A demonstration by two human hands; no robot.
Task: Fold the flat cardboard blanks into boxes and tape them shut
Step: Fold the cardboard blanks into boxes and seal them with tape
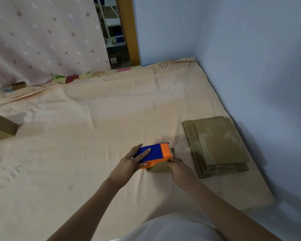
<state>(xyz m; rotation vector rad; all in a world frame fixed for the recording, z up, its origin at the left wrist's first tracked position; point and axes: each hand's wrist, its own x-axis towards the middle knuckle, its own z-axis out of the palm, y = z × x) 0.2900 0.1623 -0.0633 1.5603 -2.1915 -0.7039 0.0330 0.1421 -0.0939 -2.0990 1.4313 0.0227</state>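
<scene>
— What have you got in your hands?

— My left hand (130, 164) grips the blue and orange tape dispenser (153, 154); my fingers are curled over its blue body and my thumb sits under the orange edge. The dispenser rests on top of a small cardboard box (157, 168), which stands on the peach bedsheet (94, 127) in front of me.

— And the other hand?

— My right hand (178, 166) is against the right side of that box, just under the orange end of the dispenser. My fingertips are hidden behind the box and the dispenser, so I cannot tell whether they pinch anything or only press on it.

— Where are the blanks?

— The stack of flat cardboard blanks (215, 146) lies on the sheet just to the right of the box, near the blue wall (259, 66). They are piled unevenly, edges stepped.

— Anything finished?

— One folded brown box (2, 127) sits at the far left edge of the sheet, well apart from my hands. Behind it hangs a pink dotted curtain (42, 40).
</scene>
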